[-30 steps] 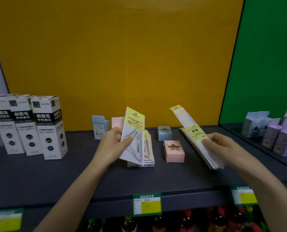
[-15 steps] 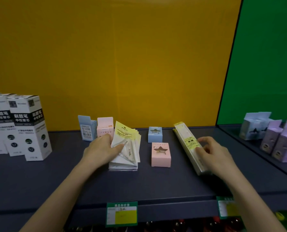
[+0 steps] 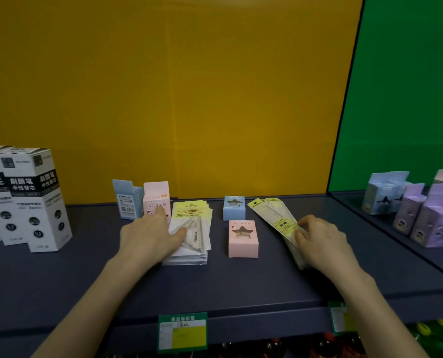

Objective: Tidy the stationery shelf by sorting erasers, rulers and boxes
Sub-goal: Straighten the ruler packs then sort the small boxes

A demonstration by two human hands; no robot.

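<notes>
A stack of packaged triangle rulers [image 3: 193,228] lies flat on the dark shelf [image 3: 215,282]. My left hand [image 3: 150,237] rests on its left side, fingers fairly straight, thumb on the top pack. To the right a fanned stack of long ruler packs [image 3: 272,215] lies slanted; my right hand [image 3: 318,241] holds its near end with curled fingers. Between the stacks a pink star-window box [image 3: 243,240] lies flat, and a small blue star box [image 3: 234,208] stands behind it. A pink box [image 3: 155,196] and a blue box [image 3: 127,198] stand at the back left.
Tall white and black refill boxes [image 3: 34,197] stand at the left. Purple and blue boxes [image 3: 421,210] fill the neighbouring shelf at the right. A yellow back panel closes the rear. Green price tags [image 3: 182,332] hang on the front edge.
Both stacks were held up on edge a second ago; they have come down and now lie flat on the shelf. The long ruler packs have fanned out a little.
</notes>
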